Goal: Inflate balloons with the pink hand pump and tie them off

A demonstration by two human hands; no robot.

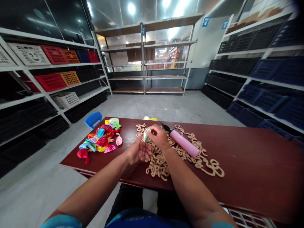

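The right hand (158,136) has its grip closed at the fingertips on a pale green balloon (145,137). The balloon is located above the bench (249,155), between both hands. The left hand (139,152) is positioned just beside it, fingers loosely curled; whether its grip bears on the balloon cannot be told. Beige curled strands (158,163) lie beneath the hands. A pink cylinder (185,143) rests on the strands, to the right. A pile of coloured balloons (102,141) lies to the left.

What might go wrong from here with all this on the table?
The pale green balloon might slip from the right fingers. The pink pump lies among tan curly strands, so lifting it might drag some along. The red balloon nearest the table edge could get knocked off.
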